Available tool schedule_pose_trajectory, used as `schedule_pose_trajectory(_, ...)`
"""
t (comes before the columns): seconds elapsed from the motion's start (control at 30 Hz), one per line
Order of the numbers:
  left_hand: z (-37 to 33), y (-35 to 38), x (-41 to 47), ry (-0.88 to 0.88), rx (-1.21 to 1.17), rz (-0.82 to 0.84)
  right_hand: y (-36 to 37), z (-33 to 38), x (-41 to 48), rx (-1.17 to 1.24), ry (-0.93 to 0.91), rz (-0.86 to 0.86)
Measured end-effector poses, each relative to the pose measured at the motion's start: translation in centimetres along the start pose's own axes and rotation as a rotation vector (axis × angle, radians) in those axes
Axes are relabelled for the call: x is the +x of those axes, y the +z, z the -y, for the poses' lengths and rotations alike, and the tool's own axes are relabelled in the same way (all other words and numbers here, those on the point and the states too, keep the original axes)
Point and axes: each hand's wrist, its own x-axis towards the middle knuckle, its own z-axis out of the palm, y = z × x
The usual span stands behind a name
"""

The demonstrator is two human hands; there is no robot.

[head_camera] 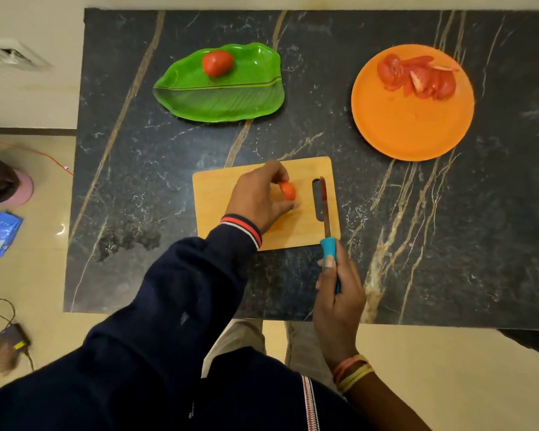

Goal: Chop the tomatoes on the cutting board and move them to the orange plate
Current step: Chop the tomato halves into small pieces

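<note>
The left hand (257,199) pinches a tomato (288,191) on the cutting board (218,206), I think so it cannot roll. The right hand (339,300) is wrapped round the blue handle of the knife (325,213). Its blade is over the board, just beside the tomato, ready to cut. Slices (417,77) sit on the orange plate (411,129). A whole tomato (217,63) waits on the green plate (218,101).

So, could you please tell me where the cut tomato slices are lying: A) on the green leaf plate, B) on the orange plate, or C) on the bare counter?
B: the tomato slices are piled on the orange plate, while the green leaf plate holds an uncut tomato.
</note>
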Motion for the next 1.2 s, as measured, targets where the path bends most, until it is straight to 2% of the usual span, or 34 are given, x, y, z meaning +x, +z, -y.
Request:
schedule_pose_trajectory(0.1,1.1,0.4,-2.0,0.028,0.281,-0.051,0.3,0.3,0.5,0.021,-0.037,0.028)
schedule_pose_trajectory(0.2,1.9,1.4,-3.6,0.103,0.438,-0.04,0.4,0.0,0.8,0.024,-0.052,0.037)
schedule_pose_trajectory(0.37,2.8,2.2,-5.0,0.178,0.417,0.011,0.1,-0.9,0.9,0.01,-0.09,0.044)
schedule_pose_trajectory(0.5,3.0,2.2,-5.5,0.238,0.426,-0.036,-0.3,-1.5,0.9,-0.008,-0.079,0.038)
schedule_pose_trajectory(0.63,2.3,1.6,-3.4,0.175,0.288,-0.136,-0.4,-1.1,1.2,-0.006,-0.062,0.029)
schedule_pose_trajectory(0.77,0.9,0.8,-1.1,0.147,0.397,-0.035,-0.2,-0.8,1.5,-0.01,-0.046,0.065)
schedule_pose_trajectory(0.97,2.1,0.5,-2.9,0.225,0.524,0.032,-0.2,-0.7,1.6,-0.047,-0.045,0.103)
schedule_pose_trajectory(1.2,2.8,0.4,-3.1,0.2,0.414,0.016,0.2,-0.6,1.1,-0.089,-0.052,0.194)
